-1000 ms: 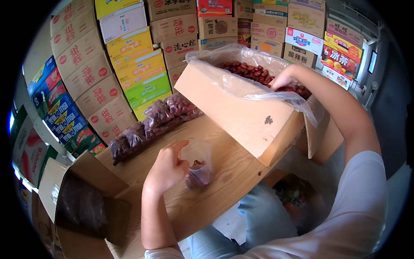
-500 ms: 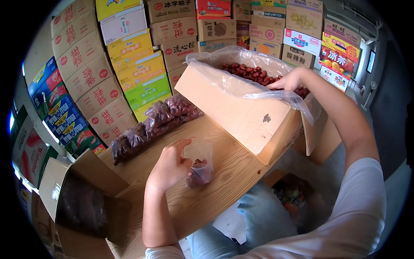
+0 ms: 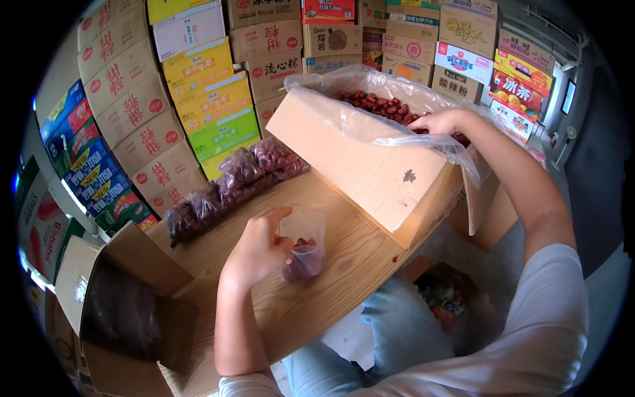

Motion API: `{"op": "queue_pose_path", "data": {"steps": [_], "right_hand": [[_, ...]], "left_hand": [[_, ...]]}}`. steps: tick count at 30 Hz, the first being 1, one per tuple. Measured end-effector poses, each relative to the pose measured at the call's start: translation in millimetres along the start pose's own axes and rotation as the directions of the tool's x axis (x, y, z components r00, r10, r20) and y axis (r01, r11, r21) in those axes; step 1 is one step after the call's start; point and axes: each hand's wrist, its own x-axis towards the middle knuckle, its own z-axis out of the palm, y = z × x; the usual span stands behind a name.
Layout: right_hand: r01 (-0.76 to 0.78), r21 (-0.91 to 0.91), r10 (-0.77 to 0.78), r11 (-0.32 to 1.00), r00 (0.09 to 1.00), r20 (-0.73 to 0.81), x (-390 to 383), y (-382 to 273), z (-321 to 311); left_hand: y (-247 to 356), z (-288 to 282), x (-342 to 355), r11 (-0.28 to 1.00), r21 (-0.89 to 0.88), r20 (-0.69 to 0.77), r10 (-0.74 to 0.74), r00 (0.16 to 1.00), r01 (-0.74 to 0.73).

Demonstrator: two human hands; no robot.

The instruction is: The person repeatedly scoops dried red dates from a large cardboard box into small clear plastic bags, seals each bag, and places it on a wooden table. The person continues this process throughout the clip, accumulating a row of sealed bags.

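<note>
A small clear plastic bag [image 3: 316,231] stands on the wooden table with some red dates [image 3: 304,255] in its lower part. My left hand [image 3: 259,243] is closed on the bag's left side, holding its mouth up. To the right, a large open cardboard box [image 3: 357,159] lined with clear plastic sheeting [image 3: 331,83] holds a heap of red dates [image 3: 377,106]. My right hand [image 3: 442,123] reaches over the lining into this heap, its fingers curled down around dates. The fingertips are hidden among them.
Several filled bags of dates [image 3: 231,185] lie in a row along the table's [image 3: 264,317] far left edge. An open carton [image 3: 126,311] with clear plastic inside stands at the near left. Stacked cartons [image 3: 218,99] form a wall behind. Below the table sits a litter-filled box [image 3: 450,301].
My right hand has shifted slightly within the heap of dates, fingers still down in it. My left hand keeps its hold on the small bag. The whole view has tilted a little.
</note>
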Motion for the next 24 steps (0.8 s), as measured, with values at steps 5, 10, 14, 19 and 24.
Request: {"op": "queue_pose_path", "data": {"steps": [5,10,14,19,24], "right_hand": [[0.01,0.022,-0.01,1.0,1.0,-0.018,18.8,-4.1,9.4],[0.077,0.059,-0.072,0.995,0.995,-0.076,19.2,9.8,16.4],[0.154,0.122,-0.134,0.981,0.979,-0.156,21.6,17.1,18.8],[0.041,0.03,-0.035,0.999,0.985,-0.166,9.0,-14.4,15.2],[-0.125,0.319,0.156,0.939,0.985,-0.073,2.9,-30.1,13.9]], "left_hand": [[-2.1,0.8,-0.8,1.0,-0.028,-0.008,0.0,1.0,0.0],[-1.8,2.2,-0.5,0.999,-0.027,-0.006,0.021,1.0,-0.022],[-4.1,3.3,1.2,0.999,-0.007,-0.012,0.054,0.998,-0.054],[-9.9,3.4,0.1,0.999,-0.005,-0.014,0.054,0.998,-0.054],[-7.6,5.5,1.1,0.998,-0.014,-0.022,0.067,0.997,-0.068]]}}
